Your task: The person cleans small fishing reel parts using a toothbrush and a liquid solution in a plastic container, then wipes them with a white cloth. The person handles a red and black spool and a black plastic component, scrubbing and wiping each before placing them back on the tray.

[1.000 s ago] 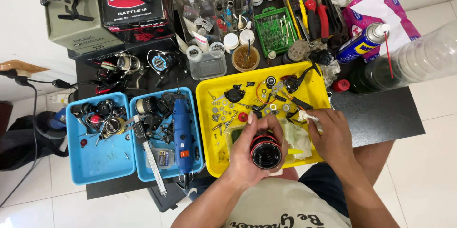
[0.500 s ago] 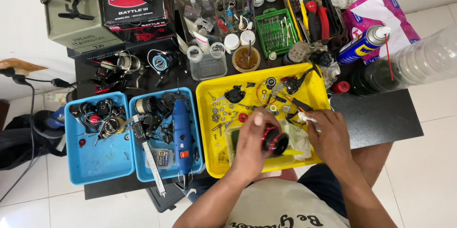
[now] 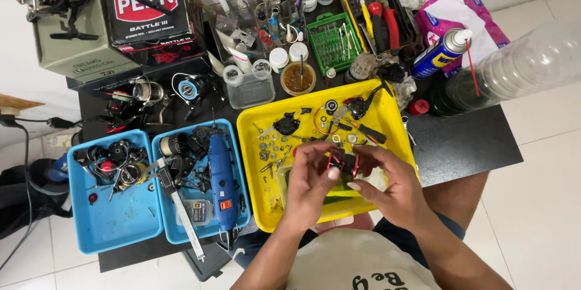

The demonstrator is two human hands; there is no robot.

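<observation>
Nearest to us, our left hand [image 3: 310, 186] and right hand [image 3: 390, 188] meet over the near part of the shallow yellow plastic tray [image 3: 257, 205]. Between them sits the small black-and-red metal reel spool [image 3: 343, 161]: the left fingers curl closed around its left side, and the right fingertips pinch its right rim. It hangs just above the tray, over a crumpled pale cloth.

In our judgement the risk lies in the grip. The spool is held only by fingertips, so a slip, perhaps from grease, would drop it among the loose silver washers and screws [image 3: 270, 145] scattered on the tray's left half and knock them out of order or over the rim. A slim red-and-black screwdriver [image 3: 363, 131] lies just beyond the hands and could be nudged by a knuckle.

To the left, touching the yellow tray, a blue plastic tray [image 3: 175, 229] holds a blue rotary tool [image 3: 221, 175] and a steel caliper [image 3: 179, 205]; a second blue tray [image 3: 100, 235] further left carries dark reel parts. Both crowd the left elbow.

Farther off, a small amber cup of grease [image 3: 298, 78], a green plastic bit holder [image 3: 331, 42] and a black tool case with red-handled pliers [image 3: 385, 23] line the far edge. A blue-and-yellow spray can [image 3: 442, 52] and a large clear plastic bottle [image 3: 514, 69] lie far right, beside the right forearm's path.
</observation>
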